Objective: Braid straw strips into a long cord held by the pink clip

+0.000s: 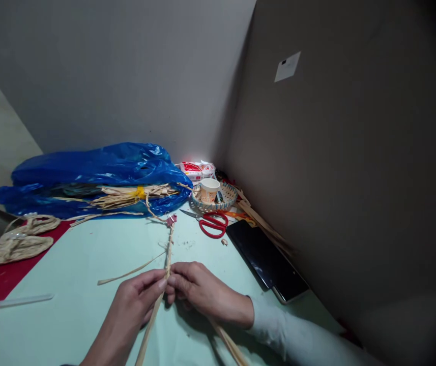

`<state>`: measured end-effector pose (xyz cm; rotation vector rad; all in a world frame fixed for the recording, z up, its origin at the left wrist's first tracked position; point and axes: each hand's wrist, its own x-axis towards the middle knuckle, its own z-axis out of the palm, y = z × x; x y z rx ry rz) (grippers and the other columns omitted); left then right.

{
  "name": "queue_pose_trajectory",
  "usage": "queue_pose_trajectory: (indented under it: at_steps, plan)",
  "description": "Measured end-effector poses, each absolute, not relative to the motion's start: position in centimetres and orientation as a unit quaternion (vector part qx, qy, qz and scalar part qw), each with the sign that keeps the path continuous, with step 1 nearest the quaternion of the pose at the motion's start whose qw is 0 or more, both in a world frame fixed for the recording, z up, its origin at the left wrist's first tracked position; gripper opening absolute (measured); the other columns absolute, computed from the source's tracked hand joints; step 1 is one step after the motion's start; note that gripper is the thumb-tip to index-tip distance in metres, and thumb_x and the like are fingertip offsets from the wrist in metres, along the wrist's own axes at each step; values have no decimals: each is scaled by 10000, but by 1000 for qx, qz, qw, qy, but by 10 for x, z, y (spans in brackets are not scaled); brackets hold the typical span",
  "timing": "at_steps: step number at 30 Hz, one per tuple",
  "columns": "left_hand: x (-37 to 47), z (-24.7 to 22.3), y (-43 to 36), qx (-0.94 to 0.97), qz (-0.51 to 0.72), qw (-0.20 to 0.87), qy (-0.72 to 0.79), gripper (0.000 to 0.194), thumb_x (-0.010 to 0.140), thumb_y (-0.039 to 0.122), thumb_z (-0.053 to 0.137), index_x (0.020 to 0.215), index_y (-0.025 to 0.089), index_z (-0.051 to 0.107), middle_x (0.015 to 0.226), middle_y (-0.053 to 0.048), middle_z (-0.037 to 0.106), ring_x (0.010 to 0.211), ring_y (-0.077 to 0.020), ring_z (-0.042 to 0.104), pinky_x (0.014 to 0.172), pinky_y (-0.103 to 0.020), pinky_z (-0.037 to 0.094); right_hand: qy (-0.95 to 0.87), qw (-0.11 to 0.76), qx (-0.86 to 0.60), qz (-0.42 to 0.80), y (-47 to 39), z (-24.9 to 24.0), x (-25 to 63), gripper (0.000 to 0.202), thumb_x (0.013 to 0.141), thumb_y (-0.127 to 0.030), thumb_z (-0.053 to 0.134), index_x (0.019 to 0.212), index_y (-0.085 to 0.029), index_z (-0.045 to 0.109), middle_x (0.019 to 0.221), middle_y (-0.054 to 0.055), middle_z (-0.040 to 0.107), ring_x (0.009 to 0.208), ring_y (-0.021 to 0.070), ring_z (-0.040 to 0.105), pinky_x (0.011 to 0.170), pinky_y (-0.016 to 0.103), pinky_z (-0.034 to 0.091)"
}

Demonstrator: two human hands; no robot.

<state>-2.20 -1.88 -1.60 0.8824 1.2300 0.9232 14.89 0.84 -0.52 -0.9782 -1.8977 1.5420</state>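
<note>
A thin braid of pale straw (169, 249) runs toward me from a small red binder clip (171, 219) on the light green tabletop (126, 249). My left hand (138, 295) pinches the lower end of the braid between thumb and fingers. Close against it, my right hand (198, 290) grips the same spot from the other side. Loose straw strands (149, 330) trail down below my left hand, and more strands (230, 343) hang from under my right hand. Some fingertips are hidden behind the braid and the hands. One loose strip (129, 273) sticks out to the left.
Red-handled scissors (213, 224), a black phone (265, 259) and a basket (225, 195) with a paper cup (210, 190) lie right. Behind is a blue plastic bag (88, 168) with a straw bundle (134, 195). Woven sandals (19, 246) and a yellow-handled tool (15, 301) lie left.
</note>
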Motion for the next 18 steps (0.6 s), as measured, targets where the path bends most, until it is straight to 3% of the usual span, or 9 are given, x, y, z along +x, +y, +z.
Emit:
queue_pose_trajectory:
  at_steps: [2, 6, 10, 12, 18]
  plan:
    - [-23, -17, -20, 416, 393, 625, 530, 366, 685, 471, 812, 858, 155, 747, 609, -25, 719, 444, -82, 496, 418, -164, 308, -712, 254, -357, 548, 6, -7, 150, 294, 1004, -286, 411, 758, -179, 534, 704, -14, 609, 643, 98, 528, 702, 205, 409]
    - [-20, -14, -22, 433, 409, 640, 486, 383, 660, 500, 815, 788, 168, 671, 589, -44, 724, 582, -162, 626, 555, -215, 434, -743, 248, -374, 497, 0, 2, 153, 274, 997, -249, 421, 748, -185, 515, 643, -22, 591, 655, 114, 564, 706, 209, 408]
    - [-19, -11, -25, 444, 394, 605, 530, 360, 674, 494, 788, 768, 185, 629, 550, 15, 681, 376, -76, 403, 434, -205, 303, -746, 239, -414, 464, -6, 12, 154, 241, 993, -228, 427, 804, -177, 569, 658, -15, 618, 625, 115, 557, 675, 216, 403]
    - [-20, -10, -25, 470, 377, 570, 558, 314, 719, 477, 745, 738, 187, 627, 555, 24, 675, 374, -70, 361, 432, -207, 263, -738, 238, -432, 462, -6, 15, 154, 223, 979, -213, 445, 818, -171, 594, 650, -18, 605, 618, 115, 539, 657, 218, 395]
    - [-19, -5, -25, 535, 354, 508, 575, 250, 741, 432, 708, 686, 226, 578, 534, 29, 652, 565, -175, 561, 592, -248, 391, -668, 274, -448, 528, -3, 4, 149, 228, 928, -290, 539, 749, -159, 590, 609, -30, 553, 570, 98, 471, 571, 213, 341]
